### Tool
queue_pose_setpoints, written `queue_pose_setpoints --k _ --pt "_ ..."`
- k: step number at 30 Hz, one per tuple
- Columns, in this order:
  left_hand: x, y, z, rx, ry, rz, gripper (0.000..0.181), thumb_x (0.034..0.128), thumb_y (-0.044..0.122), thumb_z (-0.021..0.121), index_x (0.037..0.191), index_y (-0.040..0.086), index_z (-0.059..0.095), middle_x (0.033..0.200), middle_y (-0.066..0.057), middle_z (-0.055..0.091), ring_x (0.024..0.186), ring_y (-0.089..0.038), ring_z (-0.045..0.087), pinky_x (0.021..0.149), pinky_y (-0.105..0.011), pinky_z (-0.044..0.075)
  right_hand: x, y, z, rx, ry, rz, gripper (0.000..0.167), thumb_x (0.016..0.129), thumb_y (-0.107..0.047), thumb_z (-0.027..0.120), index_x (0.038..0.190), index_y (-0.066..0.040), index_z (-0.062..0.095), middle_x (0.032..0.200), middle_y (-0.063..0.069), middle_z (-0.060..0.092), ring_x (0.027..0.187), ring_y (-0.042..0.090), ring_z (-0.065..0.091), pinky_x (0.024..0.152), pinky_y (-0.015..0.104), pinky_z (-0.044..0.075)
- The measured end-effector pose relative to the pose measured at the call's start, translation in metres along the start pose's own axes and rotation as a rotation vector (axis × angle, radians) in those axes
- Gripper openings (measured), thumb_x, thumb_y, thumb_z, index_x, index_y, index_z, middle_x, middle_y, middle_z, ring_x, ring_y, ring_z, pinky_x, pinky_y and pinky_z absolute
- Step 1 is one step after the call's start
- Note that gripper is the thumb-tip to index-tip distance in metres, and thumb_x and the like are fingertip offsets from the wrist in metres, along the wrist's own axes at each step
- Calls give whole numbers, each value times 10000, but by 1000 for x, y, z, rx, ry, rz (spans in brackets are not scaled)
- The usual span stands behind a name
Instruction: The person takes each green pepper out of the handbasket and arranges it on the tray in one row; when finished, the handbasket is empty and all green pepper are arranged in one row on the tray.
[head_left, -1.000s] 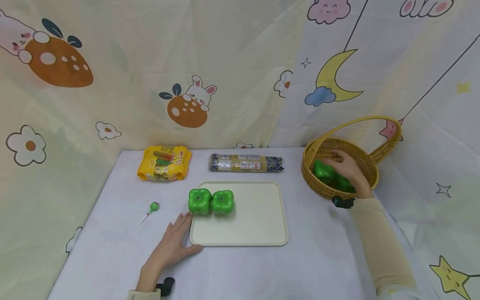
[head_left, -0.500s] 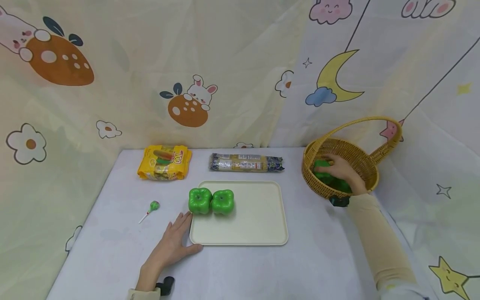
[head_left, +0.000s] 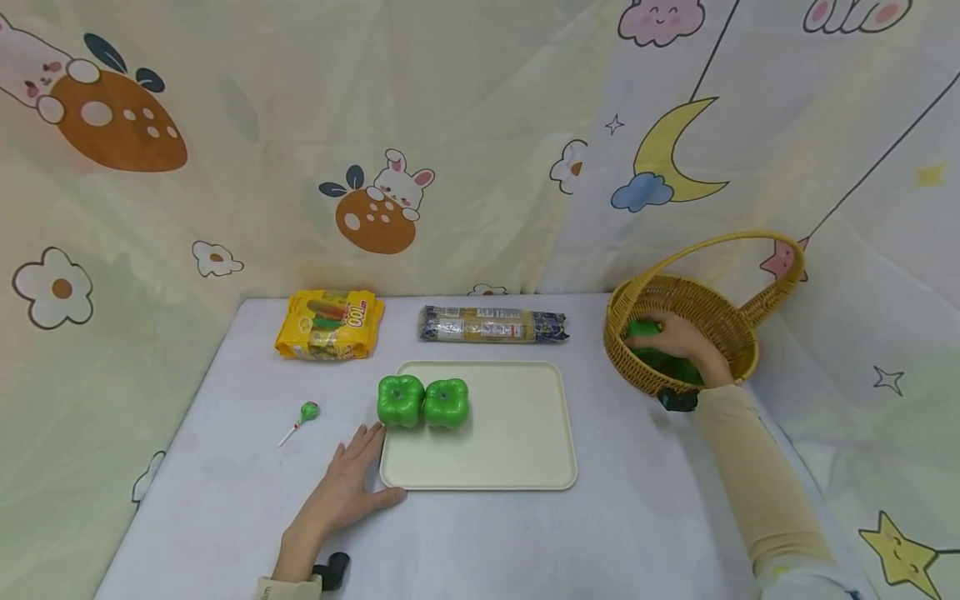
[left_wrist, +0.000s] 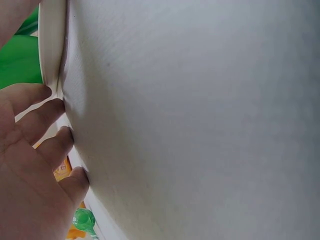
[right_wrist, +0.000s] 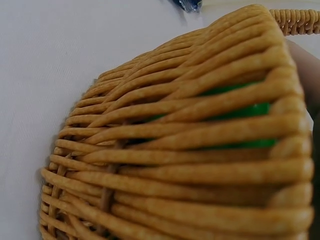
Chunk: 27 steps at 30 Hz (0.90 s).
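My right hand (head_left: 678, 337) reaches down into the wicker basket (head_left: 618, 358) at the right and grips a green bell pepper (head_left: 643, 331), thumb and fingers about its sides. Another green pepper (head_left: 682, 371) lies under that hand. In the right wrist view the basket's weave (right_wrist: 175, 130) covers most of the pepper and the fingers. My left hand (head_left: 345, 487) lies with fingers spread on the table, touching the left edge of the cream tray (head_left: 517, 433). Two green bell peppers, one at the corner (head_left: 400, 402) and one beside it (head_left: 446, 403), sit on the tray's left part.
Behind the tray lie a yellow snack packet (head_left: 330, 325) and a long clear pack of noodle-like sticks (head_left: 491, 325). A green lollipop (head_left: 303, 417) lies left of my left hand. The basket's tall handle (head_left: 720, 240) arches over its opening. A printed cloth hangs behind.
My right hand has moved slightly left and lower in the basket, closing its fingers around the pepper. My left hand and the tray have stayed still.
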<state>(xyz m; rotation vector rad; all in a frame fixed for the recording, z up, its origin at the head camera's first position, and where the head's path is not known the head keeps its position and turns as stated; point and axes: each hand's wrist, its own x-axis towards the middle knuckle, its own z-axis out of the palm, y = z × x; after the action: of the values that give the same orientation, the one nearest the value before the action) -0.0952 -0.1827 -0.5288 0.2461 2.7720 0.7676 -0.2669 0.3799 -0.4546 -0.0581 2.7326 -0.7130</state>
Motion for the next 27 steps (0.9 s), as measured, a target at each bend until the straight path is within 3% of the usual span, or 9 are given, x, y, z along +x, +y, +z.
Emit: queue_pose_setpoints --k 8,14,19,23,27 --pt "0 0 0 7 -1 -2 1097 755 565 812 1586 80 285 1663 -152 281 1563 -414 172 1268 -661 124 4 -1 0 -4 38 -11 892 891 -569 679 1512 2 385 1502 314 416 1333 504 429 1081 679 420" --pt "-1 0 0 2 -2 -3 1094 754 553 819 1583 73 291 1664 -152 279 1564 -408 172 1268 -661 123 1 -1 -2 75 106 36 886 896 -594 653 1518 -19 390 1458 326 431 1224 448 472 973 596 493" --pt "-2 0 0 12 1 -5 1099 749 568 815 1583 77 295 1662 -150 285 1562 -409 180 1266 -663 130 -4 0 -6 160 147 41 909 889 -603 663 1540 -45 362 1535 333 357 1313 477 425 1038 653 458" --pt "-1 -1 0 17 -2 -6 1106 751 592 803 1586 84 286 1667 -143 275 1566 -402 173 1267 -663 125 -11 2 -11 218 213 25 877 892 -587 669 1523 -46 389 1504 307 405 1262 454 480 936 546 536" --pt "-1 -1 0 7 -2 -1 1102 754 582 807 1586 81 286 1668 -144 273 1566 -404 170 1265 -667 122 -20 1 -15 268 267 20 863 916 -562 646 1533 -31 361 1455 301 432 1202 433 505 867 475 541"
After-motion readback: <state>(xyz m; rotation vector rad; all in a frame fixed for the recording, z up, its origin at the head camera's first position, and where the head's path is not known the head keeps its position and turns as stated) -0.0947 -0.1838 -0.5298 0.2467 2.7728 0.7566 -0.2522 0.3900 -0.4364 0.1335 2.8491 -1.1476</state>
